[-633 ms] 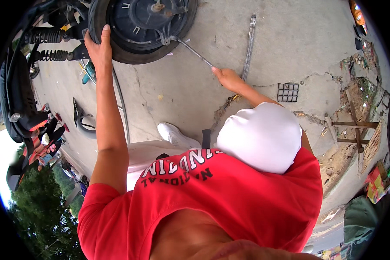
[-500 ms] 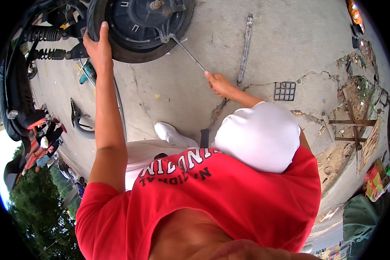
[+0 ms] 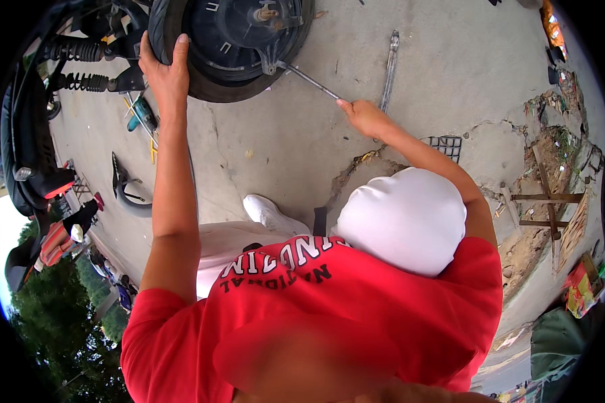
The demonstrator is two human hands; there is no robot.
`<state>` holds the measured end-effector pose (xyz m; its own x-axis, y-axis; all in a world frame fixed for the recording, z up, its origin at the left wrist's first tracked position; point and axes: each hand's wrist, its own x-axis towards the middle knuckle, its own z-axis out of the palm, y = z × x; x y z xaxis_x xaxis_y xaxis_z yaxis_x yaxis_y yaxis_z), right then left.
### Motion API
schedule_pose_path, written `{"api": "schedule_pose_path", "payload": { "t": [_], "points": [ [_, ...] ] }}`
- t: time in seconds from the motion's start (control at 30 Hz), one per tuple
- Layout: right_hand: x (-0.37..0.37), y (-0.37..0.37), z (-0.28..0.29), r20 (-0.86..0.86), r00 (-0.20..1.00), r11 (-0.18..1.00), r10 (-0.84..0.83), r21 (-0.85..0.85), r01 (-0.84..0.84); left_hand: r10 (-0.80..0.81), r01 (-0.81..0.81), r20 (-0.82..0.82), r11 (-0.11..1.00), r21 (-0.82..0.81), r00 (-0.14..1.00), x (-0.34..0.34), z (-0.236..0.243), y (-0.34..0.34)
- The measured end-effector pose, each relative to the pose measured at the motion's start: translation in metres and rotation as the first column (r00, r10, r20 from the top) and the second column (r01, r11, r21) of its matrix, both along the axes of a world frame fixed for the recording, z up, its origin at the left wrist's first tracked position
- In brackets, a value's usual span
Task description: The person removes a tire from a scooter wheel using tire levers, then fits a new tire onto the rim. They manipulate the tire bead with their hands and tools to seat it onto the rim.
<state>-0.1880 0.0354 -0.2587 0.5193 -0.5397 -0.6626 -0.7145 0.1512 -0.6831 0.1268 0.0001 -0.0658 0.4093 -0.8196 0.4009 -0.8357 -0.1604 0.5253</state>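
Note:
My left hand (image 3: 168, 74) grips the side of a black tire (image 3: 235, 91) on a wheel with a black hub (image 3: 228, 40), thumb upright along the tread. My right hand (image 3: 366, 119) is closed round the end of a thin metal rod (image 3: 310, 82), whose far end meets a bracket (image 3: 270, 62) on the hub. A longer flat metal lever (image 3: 391, 57) lies on the concrete just beyond my right hand. Left of the wheel are black coil shock absorbers (image 3: 81, 82) of an upturned or tilted vehicle; which, I cannot tell.
A teal tool (image 3: 141, 114) and a loose curved black part (image 3: 131, 195) lie on the left. A metal drain grate (image 3: 444, 148), cracked concrete, and a wooden frame (image 3: 551, 199) are at right. People (image 3: 74, 232) are in the background at far left.
The wheel and my left hand have shifted slightly right. My right hand, still on the rod, has moved a little up and to the right.

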Motion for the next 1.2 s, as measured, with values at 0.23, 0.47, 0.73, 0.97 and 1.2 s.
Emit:
{"api": "schedule_pose_path", "payload": {
  "t": [0.23,0.47,0.73,0.97,1.2],
  "points": [
    [-0.033,-0.098,0.09,-0.25,0.885,0.875,0.392,-0.196,-0.443,0.003,0.002,0.082,0.998,-0.062,0.997,-0.002,-0.001,0.0],
    [0.0,-0.151,0.15,-0.552,0.672,0.75,0.494,-0.12,-0.65,0.001,0.009,0.146,0.998,-0.066,0.989,-0.008,0.001,-0.005],
    [0.012,-0.181,0.18,-0.645,0.573,0.245,0.506,-0.53,-0.812,0.05,-0.047,0.098,0.998,-0.033,0.994,-0.017,0.006,-0.009],
    [0.071,-0.245,0.2,-0.6,0.464,-0.242,0.652,-0.744,-0.623,0.102,-0.097,0.168,0.995,-0.036,0.98,-0.014,-0.001,-0.003],
    [0.097,-0.268,0.239,-0.751,0.293,-0.537,0.592,-0.639,-0.551,0.069,-0.057,0.163,0.996,-0.074,0.984,-0.028,0.005,-0.018]
  ]
}}
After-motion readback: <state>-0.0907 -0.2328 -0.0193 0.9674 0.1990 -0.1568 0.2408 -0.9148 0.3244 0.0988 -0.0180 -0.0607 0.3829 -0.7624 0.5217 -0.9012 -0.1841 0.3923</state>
